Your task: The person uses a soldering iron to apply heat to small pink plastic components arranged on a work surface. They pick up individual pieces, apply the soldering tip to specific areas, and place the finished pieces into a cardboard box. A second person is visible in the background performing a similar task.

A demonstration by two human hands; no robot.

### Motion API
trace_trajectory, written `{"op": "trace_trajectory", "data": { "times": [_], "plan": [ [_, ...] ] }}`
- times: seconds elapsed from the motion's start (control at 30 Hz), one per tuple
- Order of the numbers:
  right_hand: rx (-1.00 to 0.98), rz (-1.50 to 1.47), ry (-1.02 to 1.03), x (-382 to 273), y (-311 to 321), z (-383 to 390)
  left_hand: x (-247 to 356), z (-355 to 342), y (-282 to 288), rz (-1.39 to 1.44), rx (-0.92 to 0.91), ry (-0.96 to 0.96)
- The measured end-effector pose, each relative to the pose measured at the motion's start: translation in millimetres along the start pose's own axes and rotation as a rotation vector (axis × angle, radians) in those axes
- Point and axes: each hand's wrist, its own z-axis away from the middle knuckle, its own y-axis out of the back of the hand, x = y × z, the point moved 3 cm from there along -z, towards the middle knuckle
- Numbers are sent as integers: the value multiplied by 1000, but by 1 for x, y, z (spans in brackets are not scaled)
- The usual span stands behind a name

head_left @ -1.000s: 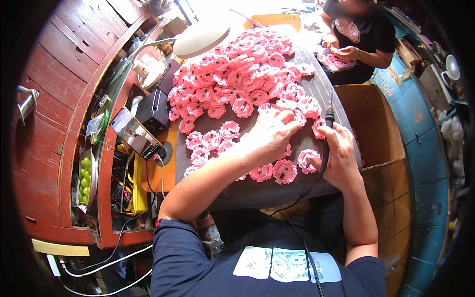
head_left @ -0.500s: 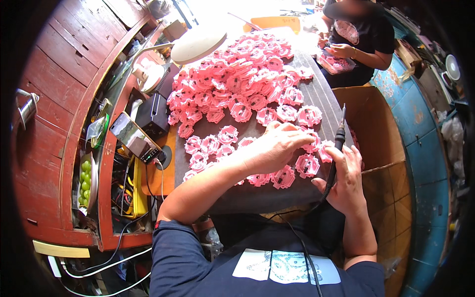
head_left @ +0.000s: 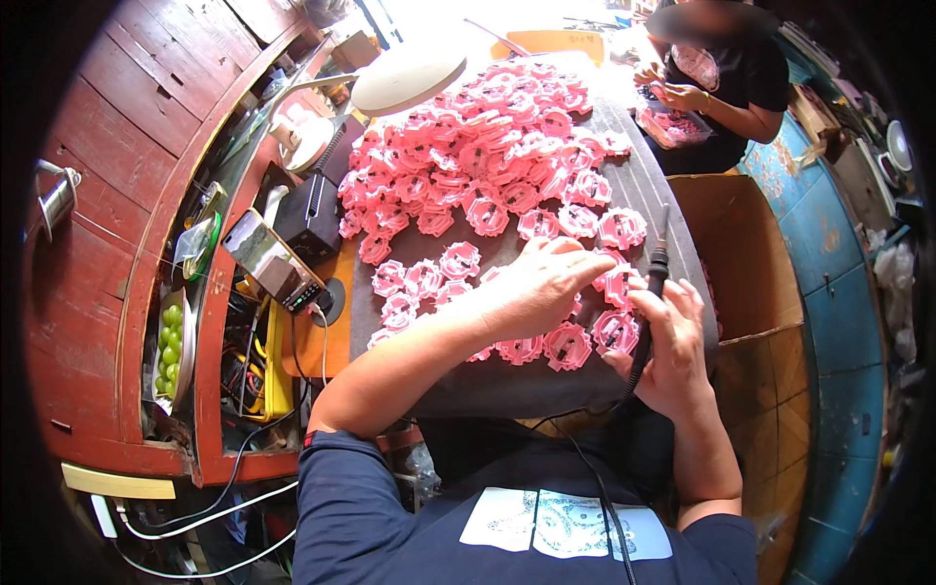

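Observation:
My right hand (head_left: 673, 356) holds a soldering iron (head_left: 659, 261) by its black grip, the metal tip pointing up and away from me. Its black cord runs down past my palm toward my lap. My left hand (head_left: 546, 285) reaches across the table, fingers closed at the edge of a pink plastic part (head_left: 614, 283), with the fingertips partly hiding the grip. The right fingertips are close beside that part. Just below lies another pink part (head_left: 616, 332) with a dark strip in its middle. More loose pink parts (head_left: 567, 346) lie around and under my left forearm.
A large heap of pink parts (head_left: 478, 146) covers the table's far half. A lamp (head_left: 409, 83), phone (head_left: 273, 261) and black box (head_left: 300, 219) stand left. On the right are a cardboard box (head_left: 741, 249) and a co-worker handling parts over a clear tub (head_left: 673, 127).
The whole view has shifted slightly right and down. My right hand has moved a little closer to my left, bringing the soldering iron with it. My left hand stays at the pink part.

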Motion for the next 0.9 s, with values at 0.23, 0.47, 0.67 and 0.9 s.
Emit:
{"op": "trace_trajectory", "data": {
  "times": [0.23,0.47,0.67,0.9],
  "plan": [
    [-48,60,-62,2,-15,1,-4,2,8,-167,-55,60],
    [-10,53,-8,4,-5,-11,-17,3,18,-26,215,-5],
    [21,-55,5,48,-5,-56,-40,-30,13,-274,68,27],
    [-154,39,-75,72,-25,-84,-44,-32,24,-473,125,-18]
  ]
}}
